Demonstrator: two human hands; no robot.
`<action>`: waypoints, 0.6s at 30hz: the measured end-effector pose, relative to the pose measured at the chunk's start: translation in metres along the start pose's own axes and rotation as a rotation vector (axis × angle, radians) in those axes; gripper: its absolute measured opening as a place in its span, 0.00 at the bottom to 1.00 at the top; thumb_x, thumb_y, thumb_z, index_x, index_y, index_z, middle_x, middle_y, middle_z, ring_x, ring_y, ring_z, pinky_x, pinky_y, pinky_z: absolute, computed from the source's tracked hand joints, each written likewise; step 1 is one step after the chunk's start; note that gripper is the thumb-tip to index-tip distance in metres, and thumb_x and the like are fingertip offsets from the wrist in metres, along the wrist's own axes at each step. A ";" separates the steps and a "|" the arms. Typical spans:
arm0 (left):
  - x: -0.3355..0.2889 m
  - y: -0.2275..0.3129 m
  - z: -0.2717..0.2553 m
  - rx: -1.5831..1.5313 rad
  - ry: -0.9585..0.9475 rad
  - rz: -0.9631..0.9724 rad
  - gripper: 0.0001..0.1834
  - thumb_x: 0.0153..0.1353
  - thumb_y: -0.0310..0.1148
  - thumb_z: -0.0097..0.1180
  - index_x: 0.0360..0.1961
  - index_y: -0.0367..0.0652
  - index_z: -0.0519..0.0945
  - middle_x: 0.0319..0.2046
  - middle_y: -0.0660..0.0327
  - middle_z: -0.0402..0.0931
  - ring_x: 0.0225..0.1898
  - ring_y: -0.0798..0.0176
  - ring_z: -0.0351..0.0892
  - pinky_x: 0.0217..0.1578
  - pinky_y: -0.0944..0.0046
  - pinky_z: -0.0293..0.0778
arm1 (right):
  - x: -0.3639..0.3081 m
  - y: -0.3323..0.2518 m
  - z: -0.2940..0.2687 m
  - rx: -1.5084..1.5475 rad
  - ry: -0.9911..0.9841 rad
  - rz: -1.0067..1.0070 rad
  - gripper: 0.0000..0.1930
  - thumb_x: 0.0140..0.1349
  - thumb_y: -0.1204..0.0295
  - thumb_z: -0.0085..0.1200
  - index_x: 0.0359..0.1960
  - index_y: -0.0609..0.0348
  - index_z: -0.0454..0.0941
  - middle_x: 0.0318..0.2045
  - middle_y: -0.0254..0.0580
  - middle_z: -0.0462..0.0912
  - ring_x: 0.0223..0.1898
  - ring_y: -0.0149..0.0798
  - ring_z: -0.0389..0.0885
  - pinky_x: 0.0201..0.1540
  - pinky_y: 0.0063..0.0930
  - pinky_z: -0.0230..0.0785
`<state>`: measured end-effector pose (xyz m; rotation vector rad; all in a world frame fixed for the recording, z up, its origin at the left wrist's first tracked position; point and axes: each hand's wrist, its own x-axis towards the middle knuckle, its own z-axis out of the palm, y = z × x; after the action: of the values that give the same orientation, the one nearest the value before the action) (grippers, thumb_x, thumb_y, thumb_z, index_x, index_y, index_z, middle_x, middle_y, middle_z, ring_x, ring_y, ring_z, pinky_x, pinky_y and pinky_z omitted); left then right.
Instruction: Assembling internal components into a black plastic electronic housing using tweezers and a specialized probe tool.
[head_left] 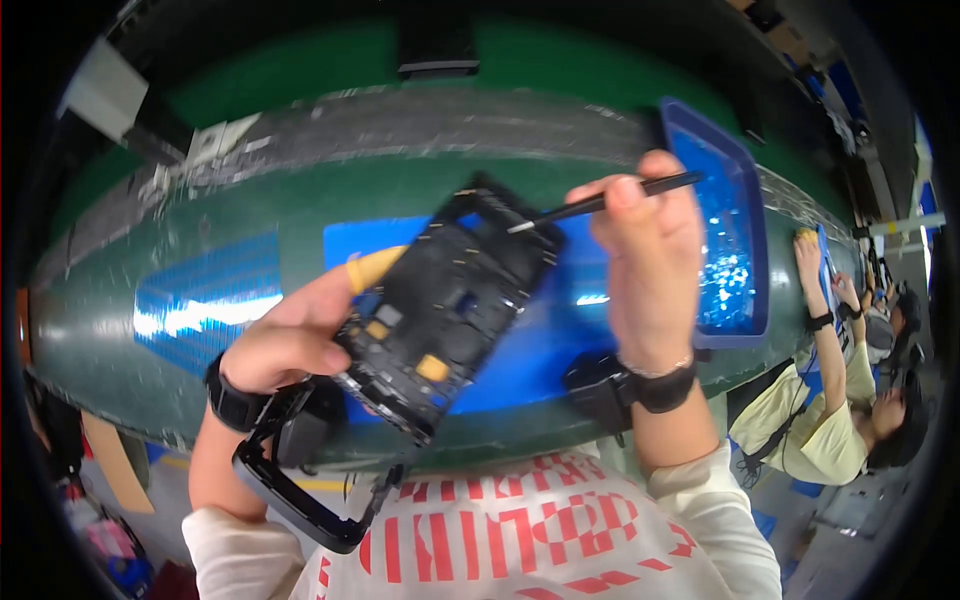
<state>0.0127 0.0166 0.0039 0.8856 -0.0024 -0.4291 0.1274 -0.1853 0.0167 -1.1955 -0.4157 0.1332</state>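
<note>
Over the blue mat (540, 350), hold the black electronic assembly (450, 290) steady: the left hand (295, 335), at the mat's left, pinches its edge; the right hand (650, 245), at the mat's right, pinches the slim tool (572, 209); guide it lightly

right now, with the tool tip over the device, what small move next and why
Perhaps steady the dark device with the left hand: it appears gripped only along its left side, while the right hand points the black tool at its far end.
</note>
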 end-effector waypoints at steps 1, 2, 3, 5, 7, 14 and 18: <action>-0.001 -0.002 -0.001 -0.027 -0.059 -0.044 0.43 0.36 0.28 0.51 0.57 0.27 0.49 0.54 0.48 0.57 0.55 0.58 0.60 0.55 0.64 0.54 | -0.003 -0.004 0.005 -0.023 -0.068 0.021 0.15 0.55 0.69 0.51 0.39 0.60 0.61 0.24 0.42 0.77 0.18 0.20 0.58 0.22 0.12 0.50; 0.000 -0.004 0.000 -0.054 -0.117 -0.088 0.43 0.37 0.26 0.52 0.57 0.27 0.49 0.55 0.48 0.56 0.55 0.59 0.58 0.54 0.64 0.54 | -0.006 -0.007 0.009 -0.042 -0.135 0.043 0.17 0.55 0.69 0.51 0.41 0.60 0.59 0.24 0.44 0.77 0.18 0.20 0.59 0.22 0.12 0.50; -0.001 -0.009 -0.006 -0.064 -0.180 -0.103 0.40 0.41 0.23 0.51 0.57 0.27 0.48 0.55 0.49 0.56 0.56 0.60 0.57 0.55 0.64 0.53 | -0.010 -0.005 0.014 -0.103 -0.183 0.052 0.18 0.54 0.68 0.51 0.40 0.60 0.58 0.22 0.44 0.77 0.18 0.21 0.61 0.22 0.12 0.51; -0.004 -0.012 -0.004 -0.072 -0.197 -0.165 0.38 0.42 0.21 0.48 0.57 0.27 0.50 0.53 0.50 0.59 0.54 0.62 0.60 0.53 0.65 0.56 | -0.020 -0.003 0.021 -0.079 -0.309 0.129 0.17 0.53 0.73 0.51 0.39 0.60 0.55 0.22 0.46 0.77 0.20 0.24 0.67 0.26 0.13 0.58; -0.005 -0.012 0.000 -0.027 -0.195 -0.205 0.33 0.42 0.19 0.45 0.55 0.28 0.54 0.46 0.53 0.67 0.46 0.67 0.67 0.45 0.70 0.64 | -0.024 0.004 0.023 -0.048 -0.392 0.189 0.17 0.52 0.77 0.51 0.38 0.60 0.53 0.22 0.48 0.77 0.25 0.30 0.75 0.32 0.16 0.65; -0.008 -0.014 -0.001 0.086 -0.121 -0.335 0.40 0.33 0.23 0.50 0.52 0.19 0.52 0.46 0.46 0.65 0.46 0.59 0.68 0.48 0.65 0.62 | -0.029 0.017 0.027 -0.065 -0.444 0.200 0.17 0.52 0.81 0.49 0.38 0.59 0.53 0.24 0.53 0.77 0.26 0.35 0.77 0.30 0.19 0.69; -0.015 -0.014 -0.001 0.052 -0.124 -0.338 0.41 0.34 0.24 0.52 0.53 0.19 0.51 0.47 0.45 0.64 0.47 0.59 0.68 0.48 0.66 0.62 | -0.030 0.020 0.029 -0.076 -0.457 0.187 0.17 0.52 0.82 0.48 0.38 0.59 0.54 0.24 0.54 0.77 0.26 0.36 0.77 0.31 0.20 0.70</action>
<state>-0.0054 0.0153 -0.0047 0.9118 0.0231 -0.8020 0.0908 -0.1619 -0.0001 -1.2770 -0.7117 0.5627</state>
